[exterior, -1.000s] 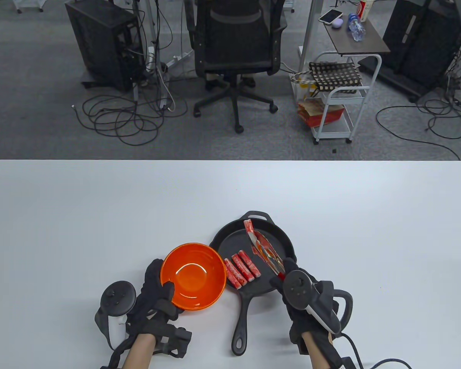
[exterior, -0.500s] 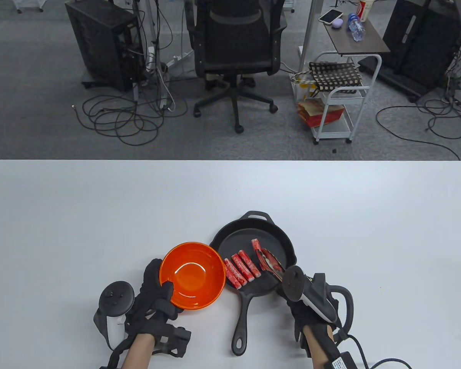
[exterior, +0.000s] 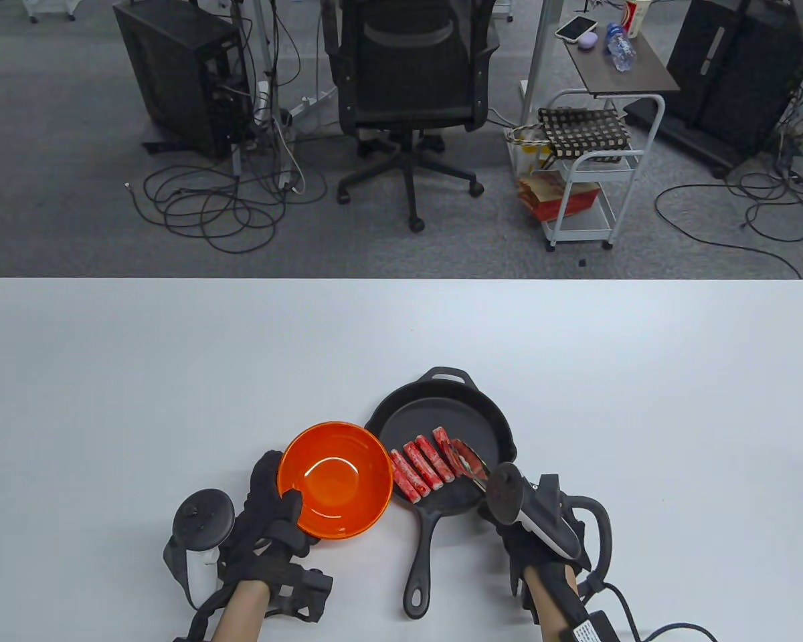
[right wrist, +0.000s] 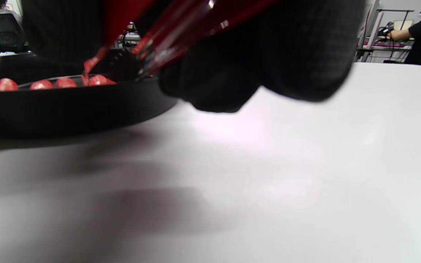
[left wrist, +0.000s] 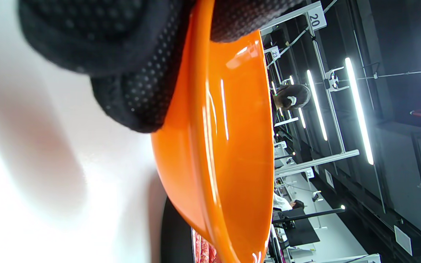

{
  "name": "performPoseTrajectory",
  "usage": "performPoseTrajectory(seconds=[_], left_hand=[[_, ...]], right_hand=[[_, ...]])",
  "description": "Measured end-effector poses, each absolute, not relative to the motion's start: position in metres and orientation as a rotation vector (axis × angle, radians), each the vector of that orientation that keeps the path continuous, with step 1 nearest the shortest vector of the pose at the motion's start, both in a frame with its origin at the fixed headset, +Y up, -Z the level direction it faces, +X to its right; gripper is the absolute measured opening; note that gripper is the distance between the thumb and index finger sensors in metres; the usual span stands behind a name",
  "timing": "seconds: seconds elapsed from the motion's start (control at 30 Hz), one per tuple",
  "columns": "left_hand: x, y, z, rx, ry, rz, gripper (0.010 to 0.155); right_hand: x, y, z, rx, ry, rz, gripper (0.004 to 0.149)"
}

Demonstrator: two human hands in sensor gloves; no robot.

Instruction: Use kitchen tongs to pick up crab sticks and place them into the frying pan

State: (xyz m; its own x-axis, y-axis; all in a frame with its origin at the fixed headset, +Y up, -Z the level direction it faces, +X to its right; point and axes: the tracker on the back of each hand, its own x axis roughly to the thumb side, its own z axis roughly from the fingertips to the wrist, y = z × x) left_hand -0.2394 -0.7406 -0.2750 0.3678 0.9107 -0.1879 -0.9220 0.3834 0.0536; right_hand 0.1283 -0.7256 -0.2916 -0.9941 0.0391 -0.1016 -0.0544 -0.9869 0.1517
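A black frying pan (exterior: 492,428) sits at the table's near middle, its handle pointing toward me. Several red-and-white crab sticks (exterior: 420,468) lie in a row across its near left part; their ends show as crab sticks (right wrist: 42,84) above the pan rim (right wrist: 68,106). My right hand (exterior: 492,501) grips red-tipped metal tongs (exterior: 467,461), whose tips rest at the rightmost stick (exterior: 443,447). Whether the tongs still clamp it I cannot tell. My left hand (exterior: 274,498) holds the rim of an orange bowl (exterior: 334,478), which looks empty. The left wrist view shows the fingers (left wrist: 141,91) on that bowl (left wrist: 228,146).
The bowl stands just left of the pan, almost touching it. The pan handle (exterior: 418,562) lies between my two hands. Beyond the table's far edge are an office chair (exterior: 411,87), floor cables and a white cart (exterior: 589,174).
My right hand drew back toward me, bringing the tongs and a crab stick from the pan's far side down beside the row of sticks. The left hand and bowl stayed put.
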Motion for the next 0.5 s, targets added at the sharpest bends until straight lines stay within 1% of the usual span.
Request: performPoseTrajectory(seconds=[0.23,0.37,0.5], left_hand=[[-0.240,-0.740,-0.275,-0.066,0.200,1.187,0.066],[-0.239,-0.740,-0.274,-0.068,0.194,1.174,0.066],[-0.238,-0.740,-0.274,-0.070,0.189,1.176,0.066]], right_hand=[[0.130,-0.721,-0.289,-0.150,0.154,3.064,0.066],[0.130,-0.717,-0.287,-0.141,0.072,3.081,0.073],[0.131,-0.715,-0.286,-0.149,-0.053,3.080,0.080]])
